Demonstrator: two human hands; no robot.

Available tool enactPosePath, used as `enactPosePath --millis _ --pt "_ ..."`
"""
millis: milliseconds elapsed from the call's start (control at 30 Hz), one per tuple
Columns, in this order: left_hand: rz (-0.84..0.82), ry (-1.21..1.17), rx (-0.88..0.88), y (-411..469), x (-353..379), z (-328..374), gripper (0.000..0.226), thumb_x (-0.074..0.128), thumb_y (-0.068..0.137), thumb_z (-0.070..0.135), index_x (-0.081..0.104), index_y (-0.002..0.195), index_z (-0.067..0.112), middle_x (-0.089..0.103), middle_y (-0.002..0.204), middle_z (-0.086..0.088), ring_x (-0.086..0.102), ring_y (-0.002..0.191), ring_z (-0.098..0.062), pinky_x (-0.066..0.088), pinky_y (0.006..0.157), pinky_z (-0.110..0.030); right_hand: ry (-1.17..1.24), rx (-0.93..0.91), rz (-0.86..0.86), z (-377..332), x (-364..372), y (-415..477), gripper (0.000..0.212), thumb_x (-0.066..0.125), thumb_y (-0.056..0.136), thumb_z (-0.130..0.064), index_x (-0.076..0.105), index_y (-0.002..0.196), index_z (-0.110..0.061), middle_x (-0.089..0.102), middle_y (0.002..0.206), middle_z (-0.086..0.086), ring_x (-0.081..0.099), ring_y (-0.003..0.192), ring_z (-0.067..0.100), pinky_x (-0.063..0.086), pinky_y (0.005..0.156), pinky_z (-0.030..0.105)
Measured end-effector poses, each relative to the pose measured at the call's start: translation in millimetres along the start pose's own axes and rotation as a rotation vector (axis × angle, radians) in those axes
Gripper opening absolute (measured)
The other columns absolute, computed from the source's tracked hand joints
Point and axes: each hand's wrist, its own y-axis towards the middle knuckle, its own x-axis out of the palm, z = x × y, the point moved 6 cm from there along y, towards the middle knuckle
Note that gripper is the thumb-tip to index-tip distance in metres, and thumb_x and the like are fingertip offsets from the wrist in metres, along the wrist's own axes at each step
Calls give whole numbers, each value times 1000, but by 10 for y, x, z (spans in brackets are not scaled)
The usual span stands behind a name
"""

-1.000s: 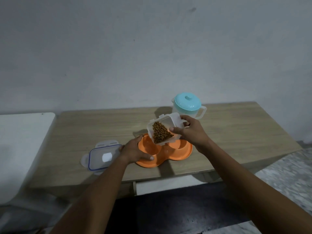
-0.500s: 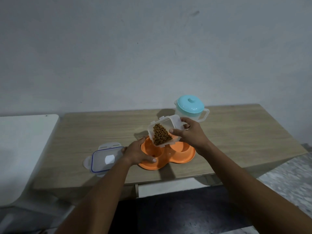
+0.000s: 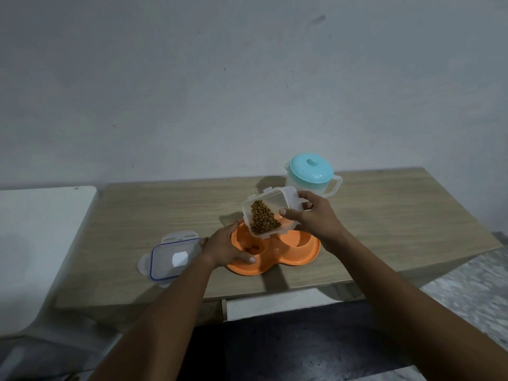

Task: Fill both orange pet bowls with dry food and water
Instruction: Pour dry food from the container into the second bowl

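Note:
An orange double pet bowl sits near the front edge of the wooden table. My left hand grips its left rim. My right hand holds a clear plastic food container tilted over the left bowl, with brown dry food piled toward its lower edge. A few pieces of kibble lie in the left bowl. The right bowl looks bare, partly hidden by the container. A clear water jug with a teal lid stands behind my right hand.
The container's lid, clear with a blue seal, lies flat on the table left of the bowl. A white surface adjoins the table on the left. A grey wall rises behind. Dark floor lies below the table's front edge.
The food container has tipped further over the left bowl, and a few pieces of kibble now lie in that bowl. My left hand keeps its hold on the rim.

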Motion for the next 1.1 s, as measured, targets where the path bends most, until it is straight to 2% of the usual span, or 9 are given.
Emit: enactPosePath --millis 67,167,367,500,667,767,867,1100 --pt "0 12 -12 12 -4 -18 113 95 36 57 47 138 47 69 122 17 60 119 -15 44 107 -50 -23 -11 -7 -15 -1 -1 59 87 77 -16 58 128 -16 65 100 4 70 91 21 64 79 47" --pt "3 20 -24 38 -4 -56 119 92 28 68 44 137 53 69 120 20 59 122 -15 38 110 -54 44 22 -9 15 -5 7 64 87 77 -14 57 133 -12 68 102 9 73 92 26 64 79 50" --pt "1 17 -11 64 15 -69 121 92 31 67 41 140 54 68 123 20 59 123 -16 39 110 -55 62 37 -11 32 -13 23 69 87 77 -14 55 138 -10 69 105 12 74 92 29 63 81 53" --pt "-25 -19 -8 18 23 -21 117 96 39 53 43 143 47 67 127 14 60 122 -17 45 107 -51 21 11 -20 5 -25 -1 65 86 78 -13 56 135 -11 66 100 6 72 89 23 64 79 48" --pt "-7 18 -13 104 33 -120 120 91 28 72 41 136 60 68 121 22 59 123 -17 37 110 -57 35 18 -5 9 -43 14 67 87 77 -13 56 136 -10 66 103 8 72 91 25 64 80 49" --pt "-6 35 -12 84 23 -72 119 90 28 72 41 136 61 68 121 22 59 123 -17 37 110 -56 16 11 3 9 -52 12 67 89 75 -16 57 134 -10 67 103 8 72 93 27 63 81 51" --pt "-14 8 -6 84 28 -66 116 93 32 67 43 136 58 68 122 20 60 122 -16 40 109 -56 -25 -10 -5 -12 -48 -2 58 88 76 -15 58 126 -16 65 99 3 70 89 21 64 78 46" --pt "-20 -4 -1 98 34 -71 119 93 29 67 43 136 58 70 120 20 62 121 -16 40 109 -56 -11 -2 8 -5 -61 19 67 89 75 -18 58 135 -13 67 103 7 71 93 25 63 80 50"
